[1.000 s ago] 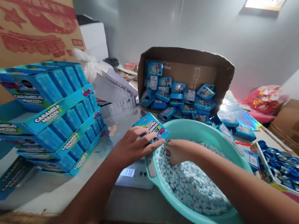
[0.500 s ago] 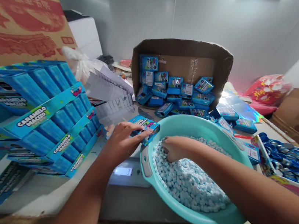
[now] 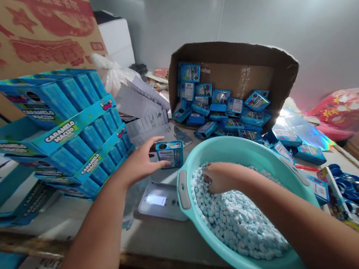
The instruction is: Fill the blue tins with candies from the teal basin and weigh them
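Note:
My left hand point(image 3: 144, 161) has its thumb across the front of a small blue candy box point(image 3: 170, 153) and its fingers at the left edge and behind. The box stands upright over a flat scale point(image 3: 163, 203) with a lit display; whether it rests on the scale is hard to see. In a turquoise basin point(image 3: 234, 267), my right hand point(image 3: 222, 177) is curled among small pale blue and white candies point(image 3: 237, 222). Its fingertips are partly buried in them.
Stacked blue display cartons point(image 3: 66, 132) stand at left. Behind the basin, a cardboard box point(image 3: 230, 77) on its side holds several blue candy boxes. At right is a tray of blue-and-silver caps point(image 3: 358, 195). Plastic sheets point(image 3: 145, 112) lie behind the scale.
The blue candy box has been turned, now showing its printed panel upright, and my left thumb has shifted lower on it. My right hand stays in the candies. The whole view has shifted slightly.

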`<state>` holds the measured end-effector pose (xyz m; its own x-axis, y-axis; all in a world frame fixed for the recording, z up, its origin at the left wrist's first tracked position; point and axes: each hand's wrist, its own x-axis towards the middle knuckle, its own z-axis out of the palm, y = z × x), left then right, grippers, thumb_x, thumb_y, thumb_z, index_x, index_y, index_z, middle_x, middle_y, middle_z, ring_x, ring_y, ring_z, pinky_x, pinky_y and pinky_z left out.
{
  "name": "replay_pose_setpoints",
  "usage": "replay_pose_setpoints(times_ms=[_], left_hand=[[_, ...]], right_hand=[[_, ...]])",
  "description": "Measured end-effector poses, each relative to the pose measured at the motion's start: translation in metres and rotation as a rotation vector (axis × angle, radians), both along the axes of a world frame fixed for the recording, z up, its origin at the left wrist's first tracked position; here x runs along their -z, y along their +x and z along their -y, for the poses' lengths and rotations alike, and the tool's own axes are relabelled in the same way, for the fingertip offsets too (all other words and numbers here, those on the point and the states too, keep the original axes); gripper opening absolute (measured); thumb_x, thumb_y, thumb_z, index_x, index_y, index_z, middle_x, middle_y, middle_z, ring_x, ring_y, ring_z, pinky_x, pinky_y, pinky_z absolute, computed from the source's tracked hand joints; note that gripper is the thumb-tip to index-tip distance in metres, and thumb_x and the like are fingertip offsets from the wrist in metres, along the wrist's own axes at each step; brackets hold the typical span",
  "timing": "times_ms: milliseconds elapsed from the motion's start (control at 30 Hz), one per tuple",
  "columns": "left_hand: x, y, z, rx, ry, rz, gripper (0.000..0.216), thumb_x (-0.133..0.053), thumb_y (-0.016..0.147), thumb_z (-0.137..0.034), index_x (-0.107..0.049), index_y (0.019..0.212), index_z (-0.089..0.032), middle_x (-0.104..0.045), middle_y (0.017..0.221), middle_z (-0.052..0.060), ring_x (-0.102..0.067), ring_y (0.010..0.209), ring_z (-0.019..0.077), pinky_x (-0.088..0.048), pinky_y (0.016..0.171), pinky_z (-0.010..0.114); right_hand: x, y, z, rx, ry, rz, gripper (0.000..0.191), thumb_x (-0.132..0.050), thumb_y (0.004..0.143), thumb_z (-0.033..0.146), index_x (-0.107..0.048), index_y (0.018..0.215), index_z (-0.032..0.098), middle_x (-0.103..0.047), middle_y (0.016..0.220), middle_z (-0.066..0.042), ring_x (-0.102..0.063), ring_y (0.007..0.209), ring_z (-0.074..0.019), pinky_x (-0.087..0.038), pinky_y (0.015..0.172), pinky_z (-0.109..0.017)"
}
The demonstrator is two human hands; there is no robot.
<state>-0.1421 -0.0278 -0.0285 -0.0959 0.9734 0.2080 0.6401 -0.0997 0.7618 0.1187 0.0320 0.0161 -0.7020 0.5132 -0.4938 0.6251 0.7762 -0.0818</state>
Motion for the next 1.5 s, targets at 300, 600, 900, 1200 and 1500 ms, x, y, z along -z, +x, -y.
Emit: replay_pose_setpoints(times_ms=[300, 600, 900, 1200, 1500], left_hand=[[-0.002, 0.002, -0.004, -0.159, 0.175, 0.341, 0.064, -0.051, 0.087, -0.067, -0.053, 0.130, -0.020, -0.061, 0.131, 0.015, -0.057, 0.124, 0.0272, -0.044, 0.105, 0.045], [0.001, 0.001, -0.008, -0.270, 0.232, 0.367, 0.063, -0.051, 0.086, -0.070, -0.058, 0.121, -0.018, -0.066, 0.118, 0.014, -0.062, 0.113, 0.0265, -0.047, 0.099, 0.043], [-0.002, 0.007, -0.007, -0.260, 0.257, 0.344, 0.059, -0.051, 0.087, -0.068, -0.060, 0.117, -0.018, -0.068, 0.113, 0.011, -0.064, 0.109, 0.0253, -0.049, 0.096, 0.040], [-0.003, 0.000, -0.002, -0.260, 0.274, 0.129, 0.057, -0.055, 0.088, -0.060, -0.055, 0.127, -0.019, -0.064, 0.123, 0.014, -0.061, 0.116, 0.0277, -0.050, 0.096, 0.043], [0.016, 0.029, -0.013, -0.098, 0.068, 0.031, 0.039, -0.074, 0.072, -0.042, -0.069, 0.100, -0.016, -0.069, 0.092, 0.009, -0.065, 0.088, 0.0283, -0.053, 0.081, 0.042]], right_hand=[[-0.005, 0.011, -0.004, 0.030, -0.076, -0.073, 0.048, -0.067, 0.070, 0.038, -0.066, 0.115, 0.023, -0.070, 0.109, -0.007, -0.065, 0.089, -0.0265, -0.042, 0.063, -0.030], [0.005, 0.010, -0.006, 0.014, -0.063, -0.098, 0.035, -0.068, 0.072, 0.039, -0.069, 0.104, 0.025, -0.071, 0.098, -0.003, -0.063, 0.079, -0.0220, -0.037, 0.057, -0.027], [0.001, 0.005, -0.002, 0.027, -0.100, -0.085, 0.029, -0.068, 0.072, 0.029, -0.073, 0.100, 0.024, -0.073, 0.096, -0.003, -0.063, 0.077, -0.0200, -0.037, 0.058, -0.026], [-0.008, 0.007, 0.000, 0.062, -0.090, -0.063, 0.032, -0.067, 0.068, 0.020, -0.073, 0.100, 0.021, -0.072, 0.094, -0.004, -0.061, 0.075, -0.0192, -0.035, 0.057, -0.026], [-0.009, 0.004, 0.003, 0.037, -0.114, -0.042, 0.032, -0.063, 0.069, 0.020, -0.074, 0.099, 0.021, -0.074, 0.093, -0.003, -0.061, 0.071, -0.0182, -0.037, 0.054, -0.025]])
